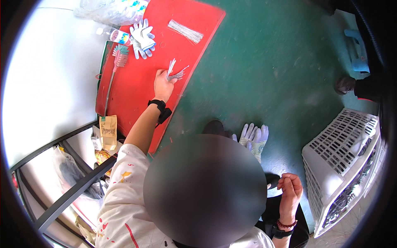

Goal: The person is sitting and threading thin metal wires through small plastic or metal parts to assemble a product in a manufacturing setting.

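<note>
Our left hand [164, 85] pinches wire-like strands [178, 75], apparently for pick-up; our right hand [290, 188] presses fingertips together, contents unclear. Lifting likely needs steady grip.

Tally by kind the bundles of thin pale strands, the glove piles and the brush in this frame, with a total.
Strand bundles: 2 (held bundle in the left hand; loose bundle on the red surface)
Glove piles: 2 (upper gloves on the red surface; lower gloves over the green floor)
Brush: 1
Total: 5

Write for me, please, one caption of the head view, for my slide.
Left hand gripping thin pale strands over a red surface, with a similar bundle lying farther away.
</note>
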